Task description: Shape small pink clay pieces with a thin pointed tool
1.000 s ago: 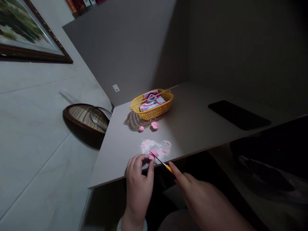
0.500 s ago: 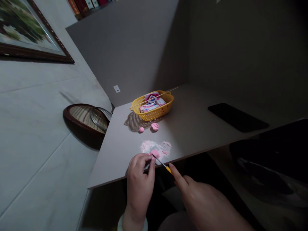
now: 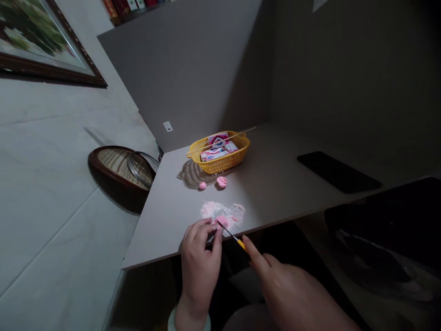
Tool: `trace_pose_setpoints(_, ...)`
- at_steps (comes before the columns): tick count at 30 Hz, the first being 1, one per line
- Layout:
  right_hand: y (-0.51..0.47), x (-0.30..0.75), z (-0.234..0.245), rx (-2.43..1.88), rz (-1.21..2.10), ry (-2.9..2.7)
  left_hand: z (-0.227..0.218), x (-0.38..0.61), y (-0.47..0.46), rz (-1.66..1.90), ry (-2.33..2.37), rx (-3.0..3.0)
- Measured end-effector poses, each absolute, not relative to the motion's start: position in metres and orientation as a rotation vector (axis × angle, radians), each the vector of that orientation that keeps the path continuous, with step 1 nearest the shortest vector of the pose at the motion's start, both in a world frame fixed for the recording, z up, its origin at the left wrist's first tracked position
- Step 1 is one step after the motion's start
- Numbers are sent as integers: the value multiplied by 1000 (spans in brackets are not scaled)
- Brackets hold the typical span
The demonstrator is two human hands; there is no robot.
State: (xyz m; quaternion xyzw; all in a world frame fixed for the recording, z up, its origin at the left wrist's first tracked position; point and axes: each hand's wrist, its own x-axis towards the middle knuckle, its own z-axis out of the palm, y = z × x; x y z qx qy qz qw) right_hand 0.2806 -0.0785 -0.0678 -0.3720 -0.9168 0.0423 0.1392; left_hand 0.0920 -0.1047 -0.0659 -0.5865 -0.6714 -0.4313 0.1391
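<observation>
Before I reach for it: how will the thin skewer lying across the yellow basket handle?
The thin wooden skewer probably feels light and stiff, though it may snap if bent. Since it rests across the rim of the yellow basket, it would likely roll or slide off if nudged.

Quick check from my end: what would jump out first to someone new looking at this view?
A pink smear near the table's front edge stands out first, with the left hand at it and a yellow-handled knife in the right hand. Farther back sits a bright yellow basket holding small boxes.
</observation>
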Motion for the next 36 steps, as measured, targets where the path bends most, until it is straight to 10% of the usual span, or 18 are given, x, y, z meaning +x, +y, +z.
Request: trace_pose_setpoints(36, -78, 292, -47, -1054, -25, -2825, -71, 93, -100, -1194, -1889, -1702)
